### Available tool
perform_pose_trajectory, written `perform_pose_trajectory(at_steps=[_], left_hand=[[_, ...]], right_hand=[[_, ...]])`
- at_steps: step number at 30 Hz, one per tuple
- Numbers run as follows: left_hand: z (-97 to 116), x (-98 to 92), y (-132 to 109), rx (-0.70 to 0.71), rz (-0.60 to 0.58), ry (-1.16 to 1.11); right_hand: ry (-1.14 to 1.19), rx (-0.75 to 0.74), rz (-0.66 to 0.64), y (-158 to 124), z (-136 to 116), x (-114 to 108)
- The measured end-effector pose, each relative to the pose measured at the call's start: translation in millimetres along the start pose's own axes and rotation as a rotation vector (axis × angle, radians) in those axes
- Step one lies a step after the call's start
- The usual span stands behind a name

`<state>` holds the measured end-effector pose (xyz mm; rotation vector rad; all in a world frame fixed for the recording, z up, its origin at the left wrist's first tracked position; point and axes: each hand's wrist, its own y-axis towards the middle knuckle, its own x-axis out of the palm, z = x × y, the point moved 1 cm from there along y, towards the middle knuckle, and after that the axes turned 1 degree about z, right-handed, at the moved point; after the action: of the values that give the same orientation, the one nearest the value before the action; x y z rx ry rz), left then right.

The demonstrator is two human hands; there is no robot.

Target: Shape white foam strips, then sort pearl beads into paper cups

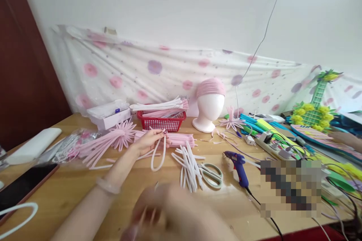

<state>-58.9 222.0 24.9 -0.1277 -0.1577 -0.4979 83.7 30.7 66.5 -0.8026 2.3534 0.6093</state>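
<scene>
My left hand [149, 140] is closed in a pinch on a white pipe cleaner [153, 162], which is bent into a drooping loop. Close to the camera, motion smears my right hand [166, 211], so its fingers and anything in them cannot be made out. A pile of short white pipe cleaner pieces [189, 169] lies to the right of the loop, with green-handled scissors [212, 175] against it. Behind my left hand are a bundle of pink pipe cleaners [181, 140] and a pink looped pipe cleaner piece [123, 135].
A red basket [161, 123] of pipe cleaners and a white foam head [210, 107] stand at the back. On the right are a blue glue gun [240, 167], cables and a power strip [274, 148]. A phone [28, 186] lies left. Another person's hand [346, 139] shows far right.
</scene>
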Motion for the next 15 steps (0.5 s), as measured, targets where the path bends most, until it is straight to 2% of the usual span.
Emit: perform_pose_trajectory(at_steps=[2,4,5,7,9,12,15], left_hand=[[24.1,10.4,-0.9,0.152,0.081,-0.019],[44.1,21.8,-4.0,0.309,0.152,-0.053],[52.0,27.6,-5.9,0.376,0.181,-0.071],[63.7,38.5,-9.0,0.472,0.22,-0.104],[71.3,47.6,-10.2,0.514,0.224,-0.135],[79.3,54.9,-7.5,0.51,0.189,-0.182],[86.5,53.5,-1.2,0.475,0.179,-0.213]], right_hand=[[-0.06,0.072,0.233,27.5,18.8,-36.8],[-0.07,0.182,0.634,48.4,34.1,-69.0],[-0.056,0.189,0.701,57.2,39.6,-79.9],[0.013,0.172,0.738,72.1,46.8,-92.4],[0.102,0.117,0.664,85.3,49.8,-95.1],[0.236,0.043,0.627,103.5,50.1,-93.4],[0.316,0.015,0.644,119.5,51.5,-93.4]])
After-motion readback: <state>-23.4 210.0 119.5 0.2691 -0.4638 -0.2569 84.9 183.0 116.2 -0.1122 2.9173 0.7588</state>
